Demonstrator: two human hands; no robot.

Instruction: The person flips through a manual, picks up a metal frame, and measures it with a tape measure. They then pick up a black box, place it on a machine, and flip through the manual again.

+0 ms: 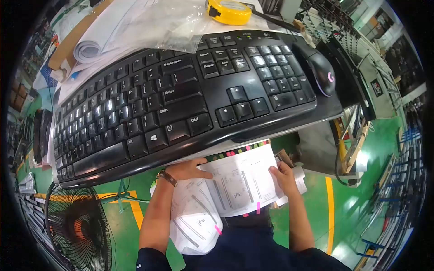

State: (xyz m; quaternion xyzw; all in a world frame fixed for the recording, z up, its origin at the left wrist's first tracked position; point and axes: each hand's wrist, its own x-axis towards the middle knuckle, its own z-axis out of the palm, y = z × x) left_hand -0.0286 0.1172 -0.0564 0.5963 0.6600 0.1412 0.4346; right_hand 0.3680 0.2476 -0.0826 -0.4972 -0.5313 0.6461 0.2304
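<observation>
An open stack of printed drawing sheets point(244, 180), with pink and green tabs along its edges, lies below the keyboard, over the person's lap. On its left part, a curled page point(194, 217) hangs down. My left hand point(187, 170), with a bracelet at the wrist, holds the sheets near their top left, its fingers bent over the paper. At the right edge my right hand point(284, 177) pinches the sheets between thumb and fingers.
A black keyboard point(226, 95) fills the desk's front, with a mouse point(322, 72) at its right. Behind are a yellow tape measure point(230, 11), a plastic bag point(167, 25) and rolled paper point(88, 50). A fan point(79, 226) stands lower left.
</observation>
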